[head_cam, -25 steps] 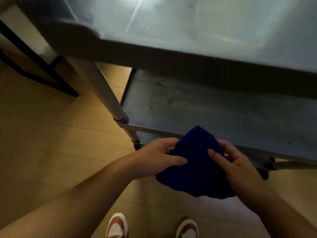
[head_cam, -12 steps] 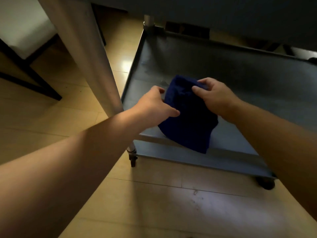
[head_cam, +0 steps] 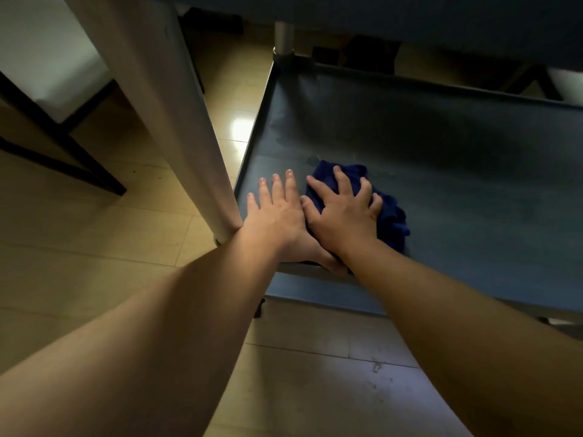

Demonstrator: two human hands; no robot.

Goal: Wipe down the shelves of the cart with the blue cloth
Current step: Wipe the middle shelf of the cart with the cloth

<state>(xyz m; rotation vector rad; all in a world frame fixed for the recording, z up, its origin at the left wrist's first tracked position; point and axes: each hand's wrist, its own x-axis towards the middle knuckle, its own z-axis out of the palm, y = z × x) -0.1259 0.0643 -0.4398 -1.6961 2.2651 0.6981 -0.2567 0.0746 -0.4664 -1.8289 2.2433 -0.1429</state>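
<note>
The dark blue cloth point(head_cam: 389, 216) lies bunched on the grey bottom shelf point(head_cam: 457, 171) of the metal cart, near its front left corner. My right hand point(head_cam: 342, 212) presses down on the cloth with fingers spread over it. My left hand point(head_cam: 277, 212) lies flat on the bare shelf just left of the cloth, fingers apart, its thumb tucked under my right wrist. The upper shelf of the cart hangs dark across the top of the view.
The cart's thick metal post point(head_cam: 167, 115) rises at the front left corner, touching my left wrist. A second post point(head_cam: 283, 37) stands at the back left corner. A black-framed piece of furniture point(head_cam: 60, 143) stands on the wooden floor to the left. Dark objects sit beyond the shelf's back rim.
Both hands lowered the cloth onto the bottom shelf. My left hand let go of it and went flat on the shelf; my right hand now presses the cloth down.
</note>
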